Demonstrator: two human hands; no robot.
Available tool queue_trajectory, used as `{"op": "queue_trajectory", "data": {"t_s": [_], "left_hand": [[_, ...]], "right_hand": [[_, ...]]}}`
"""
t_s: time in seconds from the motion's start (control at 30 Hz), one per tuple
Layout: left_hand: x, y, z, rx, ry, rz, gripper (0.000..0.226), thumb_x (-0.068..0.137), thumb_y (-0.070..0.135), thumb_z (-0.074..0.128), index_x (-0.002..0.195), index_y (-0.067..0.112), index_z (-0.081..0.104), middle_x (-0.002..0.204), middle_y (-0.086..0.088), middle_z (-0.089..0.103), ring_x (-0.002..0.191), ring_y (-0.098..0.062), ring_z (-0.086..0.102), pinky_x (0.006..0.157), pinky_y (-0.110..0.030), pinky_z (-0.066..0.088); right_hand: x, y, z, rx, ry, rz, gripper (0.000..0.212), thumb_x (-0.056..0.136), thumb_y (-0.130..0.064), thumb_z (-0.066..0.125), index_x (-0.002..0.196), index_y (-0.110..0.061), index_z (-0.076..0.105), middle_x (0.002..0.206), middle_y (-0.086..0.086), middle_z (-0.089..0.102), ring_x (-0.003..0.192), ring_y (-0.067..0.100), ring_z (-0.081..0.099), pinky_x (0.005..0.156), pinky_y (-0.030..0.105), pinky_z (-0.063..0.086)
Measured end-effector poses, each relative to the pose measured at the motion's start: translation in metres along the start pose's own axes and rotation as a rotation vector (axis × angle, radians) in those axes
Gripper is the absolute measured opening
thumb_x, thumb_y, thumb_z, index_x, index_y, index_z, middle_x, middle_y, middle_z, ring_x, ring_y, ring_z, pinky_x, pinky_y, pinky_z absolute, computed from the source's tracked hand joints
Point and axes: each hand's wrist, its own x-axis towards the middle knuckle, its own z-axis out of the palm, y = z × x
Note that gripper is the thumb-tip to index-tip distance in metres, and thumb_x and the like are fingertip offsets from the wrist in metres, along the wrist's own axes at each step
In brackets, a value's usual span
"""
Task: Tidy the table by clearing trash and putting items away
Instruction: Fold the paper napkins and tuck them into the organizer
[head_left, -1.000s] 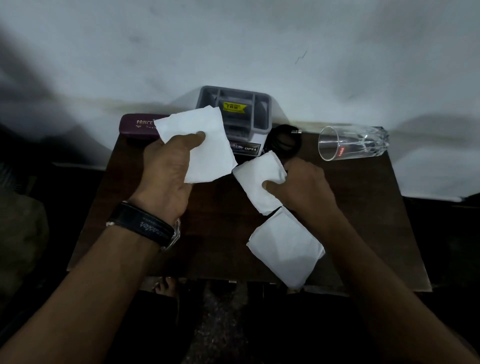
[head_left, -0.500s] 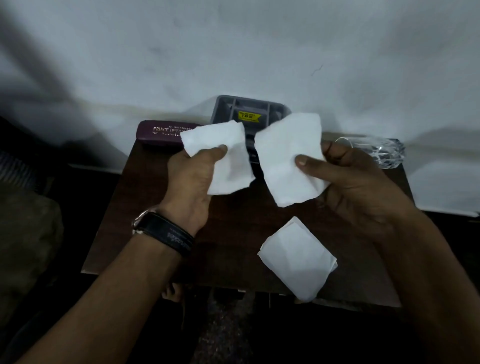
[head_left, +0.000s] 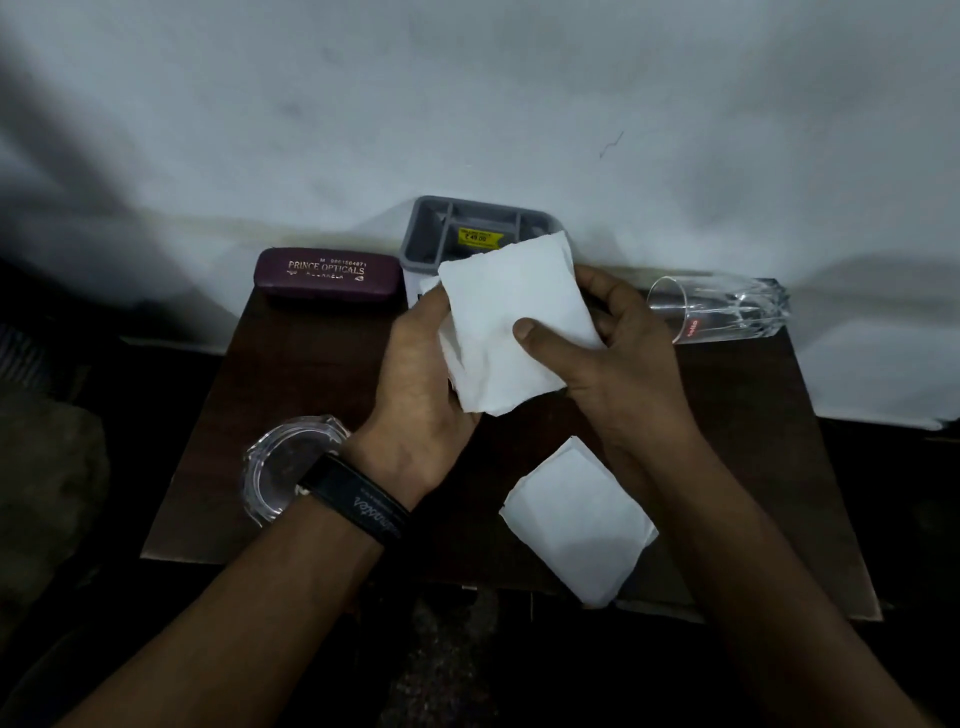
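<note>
Above the middle of the dark wooden table (head_left: 291, 395), both hands hold white paper tissues (head_left: 511, 322) stacked one on the other. My left hand (head_left: 415, 395) grips them from the left side, and my right hand (head_left: 623, 364) holds them from the right with its thumb pressed on the top sheet. A third white tissue (head_left: 576, 519) lies flat on the table near the front edge, below my right wrist.
A maroon spectacle case (head_left: 327, 274) lies at the back left. A grey compartment organiser (head_left: 431, 234) stands at the back centre against the white wall. A clear drinking glass (head_left: 722, 309) lies on its side at the back right. A glass ashtray (head_left: 283, 462) sits front left.
My two hands have come together, and the right hand's tissue now lies over the left hand's tissue. The glass ashtray has come into view by my left wrist.
</note>
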Motion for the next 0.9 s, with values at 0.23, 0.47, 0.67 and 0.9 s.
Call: {"op": "queue_trajectory", "data": {"t_s": [0.23,0.47,0.67,0.9], "left_hand": [[-0.002,-0.002,0.007,0.038,0.016,0.027,0.049,0.103,0.045,0.055,0.128,0.005,0.068,0.117,-0.015,0.077,0.107,-0.030,0.076,0.083,-0.041,0.064],[0.003,-0.009,-0.002,0.480,0.209,0.244,0.024,0.094,0.011,0.073,0.118,0.006,0.074,0.109,-0.009,0.079,0.099,-0.024,0.077,0.081,-0.036,0.064],[0.007,0.017,-0.016,1.005,0.174,0.513,0.018,0.095,0.014,0.072,0.113,0.017,0.075,0.104,0.006,0.077,0.097,-0.010,0.074,0.088,-0.033,0.060],[0.009,0.022,-0.029,1.611,0.102,0.481,0.020,0.094,0.021,0.069,0.106,0.004,0.070,0.102,-0.010,0.074,0.096,-0.026,0.067,0.082,-0.040,0.052]], "right_hand": [[0.000,0.001,0.005,-0.032,0.028,0.014,0.062,0.079,-0.015,0.087,0.135,-0.019,0.060,0.118,-0.006,0.073,0.102,0.006,0.073,0.084,0.025,0.062],[0.001,0.000,0.007,-0.028,-0.036,0.018,0.062,0.080,-0.015,0.087,0.135,-0.016,0.059,0.106,-0.007,0.076,0.092,0.004,0.076,0.076,0.022,0.062],[0.005,0.007,-0.050,-0.935,-0.241,0.128,0.087,0.063,-0.057,0.089,0.137,-0.034,0.051,0.127,0.000,0.057,0.112,0.017,0.062,0.091,0.037,0.056],[-0.021,0.024,-0.050,-1.369,-0.490,0.252,0.098,0.056,-0.051,0.096,0.134,-0.020,0.046,0.133,0.009,0.052,0.119,0.031,0.055,0.094,0.042,0.052]]}}
